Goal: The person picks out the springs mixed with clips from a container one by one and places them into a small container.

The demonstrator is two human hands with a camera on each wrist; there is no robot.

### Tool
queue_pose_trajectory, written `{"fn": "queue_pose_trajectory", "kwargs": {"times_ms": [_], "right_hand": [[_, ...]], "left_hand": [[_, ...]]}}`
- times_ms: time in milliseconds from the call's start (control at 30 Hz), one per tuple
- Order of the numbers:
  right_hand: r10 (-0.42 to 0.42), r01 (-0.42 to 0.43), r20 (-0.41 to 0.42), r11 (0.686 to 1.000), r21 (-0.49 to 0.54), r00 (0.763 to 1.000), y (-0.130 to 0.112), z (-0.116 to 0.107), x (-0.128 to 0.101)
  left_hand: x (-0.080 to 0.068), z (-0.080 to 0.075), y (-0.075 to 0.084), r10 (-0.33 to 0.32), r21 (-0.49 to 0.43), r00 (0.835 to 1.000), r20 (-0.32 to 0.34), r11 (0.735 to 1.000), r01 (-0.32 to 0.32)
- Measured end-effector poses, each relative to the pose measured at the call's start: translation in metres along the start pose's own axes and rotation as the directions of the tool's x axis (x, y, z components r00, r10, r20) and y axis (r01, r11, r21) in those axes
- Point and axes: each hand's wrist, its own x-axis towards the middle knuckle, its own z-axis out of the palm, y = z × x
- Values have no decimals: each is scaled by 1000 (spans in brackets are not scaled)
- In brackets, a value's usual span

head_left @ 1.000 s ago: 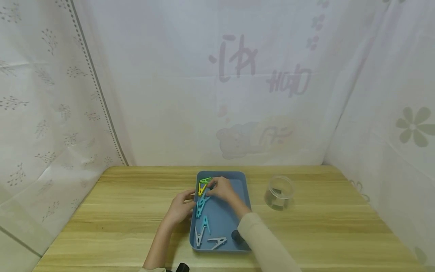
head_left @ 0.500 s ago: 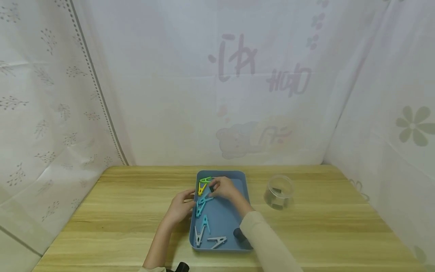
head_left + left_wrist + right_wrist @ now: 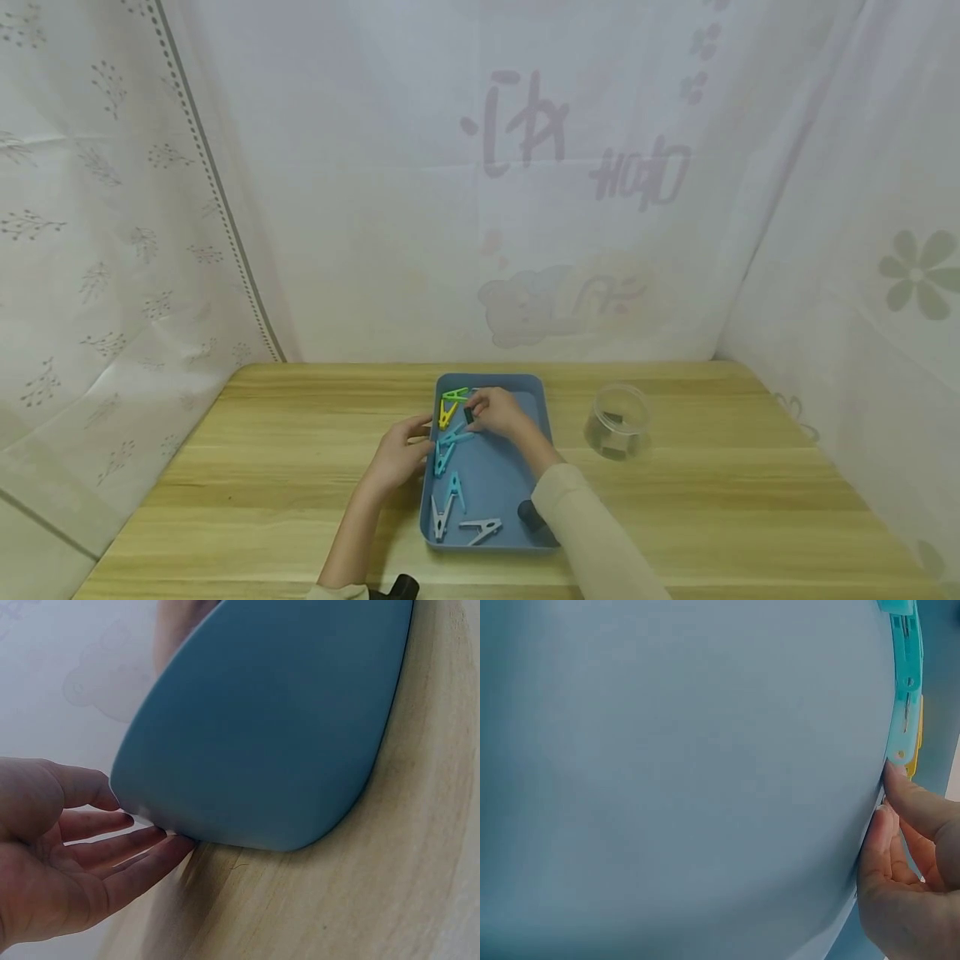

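A blue rectangular tray lies on the table with several plastic clothespins along its left side: green, yellow, turquoise and grey. My left hand is at the tray's left wall; in the left wrist view its thumb and extended fingertips touch the wall's outside and rim. Over the tray's upper left part, my right hand pinches a small dark piece, its kind unclear. In the right wrist view the thumb is by a turquoise clothespin, and the dark piece is hidden.
To the tray's right stands a clear round plastic tub with dark pieces in it. Black wrist devices show near both forearms. The wooden table meets printed white cloth at the back and sides.
My right hand has shifted slightly to the right with the dark piece between its fingers, showing more of the turquoise clothespin beneath. The left hand keeps its place at the tray wall.
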Motion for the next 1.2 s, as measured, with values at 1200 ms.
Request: {"fn": "queue_pose_trajectory", "kwargs": {"times_ms": [1200], "right_hand": [[-38, 36, 41, 998, 52, 998, -15, -6, -2]], "left_hand": [[-1, 0, 2, 8, -15, 1000, 0, 1000, -8]]}}
